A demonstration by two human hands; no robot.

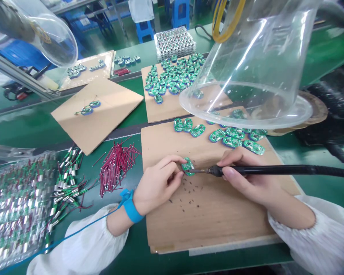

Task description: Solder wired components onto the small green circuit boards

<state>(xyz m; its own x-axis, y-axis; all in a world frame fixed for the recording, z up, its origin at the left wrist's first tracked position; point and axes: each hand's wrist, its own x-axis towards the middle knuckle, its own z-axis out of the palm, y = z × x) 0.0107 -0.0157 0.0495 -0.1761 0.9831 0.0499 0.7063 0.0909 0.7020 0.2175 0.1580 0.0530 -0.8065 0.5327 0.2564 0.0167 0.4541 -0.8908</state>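
Note:
My right hand (pixel 246 173) grips a black soldering iron (pixel 269 170) like a pen, its tip pointing left. The tip meets the right side of a small green circuit board (pixel 187 166) above the cardboard. Curled fingers of my left hand (pixel 160 183) hold that board by its left side; whether they also pinch a wire I cannot make out. Around my left wrist is a blue strap (pixel 132 206) with a cord. Beyond my hands lie several more green boards (pixel 232 142) with blue undersides. Dark specks dot the cardboard sheet (pixel 212 221) below.
Red wires (pixel 117 166) lie piled left of my left hand, beside silver parts with green wires (pixel 70 183) and a filled plastic tray (pixel 20 214). A clear fume hood (pixel 252 76) hangs at upper right. Many boards (pixel 174 74) cover a farther cardboard sheet.

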